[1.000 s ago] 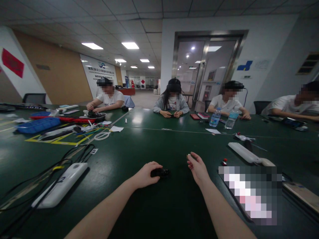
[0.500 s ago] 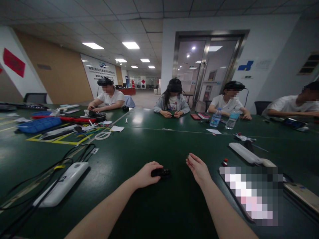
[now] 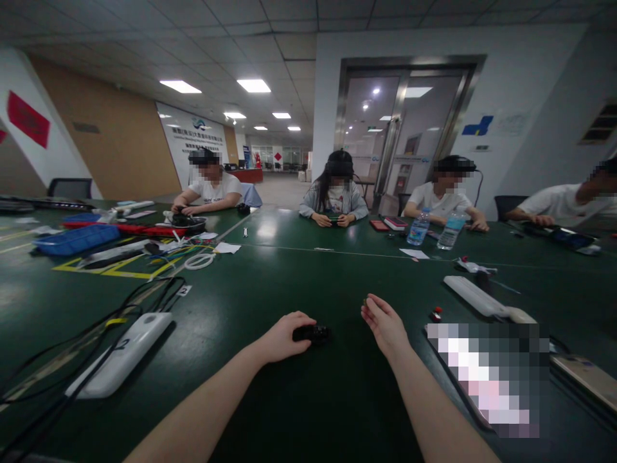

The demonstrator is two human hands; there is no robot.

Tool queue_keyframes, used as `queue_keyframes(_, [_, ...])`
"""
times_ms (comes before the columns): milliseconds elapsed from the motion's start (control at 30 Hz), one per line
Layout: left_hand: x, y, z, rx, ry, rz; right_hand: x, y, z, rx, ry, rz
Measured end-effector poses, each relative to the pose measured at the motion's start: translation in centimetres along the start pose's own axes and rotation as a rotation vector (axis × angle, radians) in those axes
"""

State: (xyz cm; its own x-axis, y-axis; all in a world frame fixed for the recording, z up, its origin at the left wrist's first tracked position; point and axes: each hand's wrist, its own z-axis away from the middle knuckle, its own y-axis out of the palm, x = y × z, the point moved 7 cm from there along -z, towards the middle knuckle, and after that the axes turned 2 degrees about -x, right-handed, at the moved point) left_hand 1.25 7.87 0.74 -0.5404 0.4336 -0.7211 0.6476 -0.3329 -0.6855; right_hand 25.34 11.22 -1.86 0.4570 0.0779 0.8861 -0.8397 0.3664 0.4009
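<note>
My left hand [image 3: 283, 337] rests on the dark green table [image 3: 308, 276] with its fingers curled round a small black object [image 3: 313, 333] that pokes out to the right. My right hand [image 3: 383, 325] is raised a little above the table to the right of it, fingers pressed together; a tiny item shows at the fingertips, too small to name. A small red-and-black piece [image 3: 436, 314] lies just right of my right hand.
A white power strip [image 3: 120, 354] with black cables lies at the left. Another white strip [image 3: 475, 296] and a phone [image 3: 585, 379] lie at the right. Several seated people, two water bottles [image 3: 417, 228] and a blue tray [image 3: 74, 239] are farther off.
My hands stay almost where they were. The right hand's fingers have shifted slightly, and the view has drifted a little to the left.
</note>
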Motion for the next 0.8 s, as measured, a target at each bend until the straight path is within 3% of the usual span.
queue_keyframes(333, [-0.3,-0.1,0.2,0.017,-0.033,0.017,0.0,-0.1,-0.2,0.015,-0.02,0.029])
queue_keyframes(467, [-0.3,-0.1,0.1,0.004,-0.019,0.006,0.7,0.8,0.8,0.049,-0.113,0.243])
queue_keyframes(567, [-0.1,-0.1,0.0,-0.015,-0.005,-0.009,1.3,3.1,2.8,0.212,-0.231,0.501])
queue_keyframes(667, [-0.2,-0.1,-0.1,-0.029,0.021,-0.019,0.7,6.0,5.4,0.465,-0.29,0.744])
queue_keyframes(800, [-0.7,-0.1,-0.2,-0.028,0.046,-0.039,-0.2,7.7,7.6,0.61,-0.34,0.954])
